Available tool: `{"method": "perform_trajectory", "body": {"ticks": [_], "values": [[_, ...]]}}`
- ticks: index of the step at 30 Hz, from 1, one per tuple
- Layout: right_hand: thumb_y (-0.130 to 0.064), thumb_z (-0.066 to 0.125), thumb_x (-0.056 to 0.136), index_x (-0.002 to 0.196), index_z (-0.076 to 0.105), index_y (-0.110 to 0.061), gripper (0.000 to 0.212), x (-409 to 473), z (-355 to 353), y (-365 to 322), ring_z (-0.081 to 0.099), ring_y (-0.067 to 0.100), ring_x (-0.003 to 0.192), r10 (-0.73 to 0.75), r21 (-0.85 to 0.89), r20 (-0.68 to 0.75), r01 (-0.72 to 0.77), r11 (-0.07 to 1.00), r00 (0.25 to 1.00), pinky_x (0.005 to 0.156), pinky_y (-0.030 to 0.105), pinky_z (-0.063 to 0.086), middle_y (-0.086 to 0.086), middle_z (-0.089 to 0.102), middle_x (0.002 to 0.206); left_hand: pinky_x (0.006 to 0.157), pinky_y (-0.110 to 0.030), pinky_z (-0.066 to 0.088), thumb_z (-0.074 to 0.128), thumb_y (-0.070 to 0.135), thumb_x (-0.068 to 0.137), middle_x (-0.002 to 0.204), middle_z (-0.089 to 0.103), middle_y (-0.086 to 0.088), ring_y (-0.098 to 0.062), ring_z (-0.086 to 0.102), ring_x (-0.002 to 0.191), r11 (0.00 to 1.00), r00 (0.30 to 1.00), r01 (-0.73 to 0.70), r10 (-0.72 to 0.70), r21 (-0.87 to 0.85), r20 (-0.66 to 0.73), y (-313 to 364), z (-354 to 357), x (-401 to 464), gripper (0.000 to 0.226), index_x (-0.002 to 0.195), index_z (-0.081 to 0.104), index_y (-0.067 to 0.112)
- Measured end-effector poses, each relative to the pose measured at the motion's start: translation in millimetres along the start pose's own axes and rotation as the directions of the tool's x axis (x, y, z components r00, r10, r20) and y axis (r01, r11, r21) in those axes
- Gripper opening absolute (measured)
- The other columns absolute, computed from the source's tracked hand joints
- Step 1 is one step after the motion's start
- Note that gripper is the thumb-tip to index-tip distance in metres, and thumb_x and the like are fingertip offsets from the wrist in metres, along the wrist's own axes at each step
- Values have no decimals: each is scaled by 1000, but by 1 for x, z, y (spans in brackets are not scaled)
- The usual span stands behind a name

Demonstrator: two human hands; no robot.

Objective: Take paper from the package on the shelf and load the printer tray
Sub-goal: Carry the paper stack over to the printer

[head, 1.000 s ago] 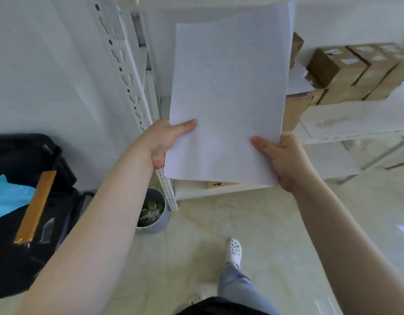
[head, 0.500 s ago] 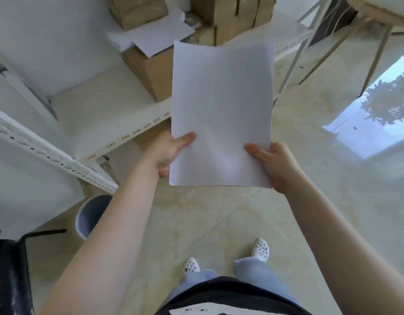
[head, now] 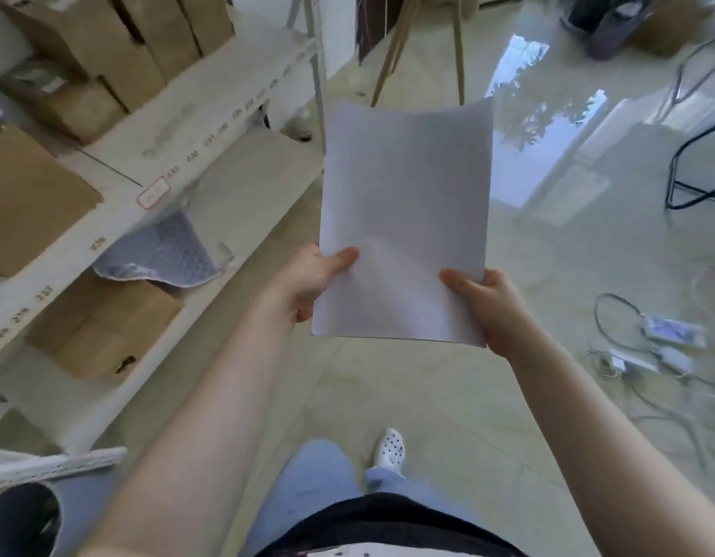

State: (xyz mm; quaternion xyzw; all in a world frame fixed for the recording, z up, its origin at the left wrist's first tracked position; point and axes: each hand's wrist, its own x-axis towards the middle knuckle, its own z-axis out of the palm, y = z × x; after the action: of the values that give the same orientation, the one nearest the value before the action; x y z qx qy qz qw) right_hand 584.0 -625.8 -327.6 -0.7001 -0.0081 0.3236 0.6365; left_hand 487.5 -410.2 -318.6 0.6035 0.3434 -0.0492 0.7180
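Observation:
A thin stack of white paper is held upright in front of me over the floor. My left hand grips its lower left corner, thumb on the front face. Its lower right corner is pinched by my right hand. The white shelf lies to my left, with brown cardboard boxes on it. No printer or paper package shows in this view.
A grey bin stands at the bottom left by a perforated shelf post. Cables and power adapters lie on the glossy floor at the right. Wooden chair legs and a black metal frame stand further off.
The view has swung to the right, away from the shelf. The shelf has slid to the left edge and open floor with cables has come into sight. Both hands keep hold of the paper.

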Motion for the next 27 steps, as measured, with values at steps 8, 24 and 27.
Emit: {"method": "perform_trajectory", "body": {"ticks": [8,24,27], "values": [[-11,61,89,80,68,-12,12,67,-105,-31,68,9,59,-9,79,-155,21,997,988,61,28,56,-7,73,66,58,-25,59,57,20,93,78,75,2,-13,72,65,999,982,7,-14,37,186,66,109,106,18,106,62,9],[-15,65,87,77,70,-14,11,286,-268,-135,67,18,69,54,117,-417,-5,993,907,81,42,52,-8,74,68,86,-41,55,59,19,92,93,70,-4,-22,68,82,989,919,-11,-47,146,390,213,284,374,20,109,62,10],[-14,64,87,79,69,-14,10,328,-307,-152,67,14,65,49,119,-424,2,993,904,79,39,52,-9,74,67,86,-42,55,59,18,92,92,70,-5,-23,68,81,989,908,-15,-48,147,416,237,322,418,10,99,64,13]]}}
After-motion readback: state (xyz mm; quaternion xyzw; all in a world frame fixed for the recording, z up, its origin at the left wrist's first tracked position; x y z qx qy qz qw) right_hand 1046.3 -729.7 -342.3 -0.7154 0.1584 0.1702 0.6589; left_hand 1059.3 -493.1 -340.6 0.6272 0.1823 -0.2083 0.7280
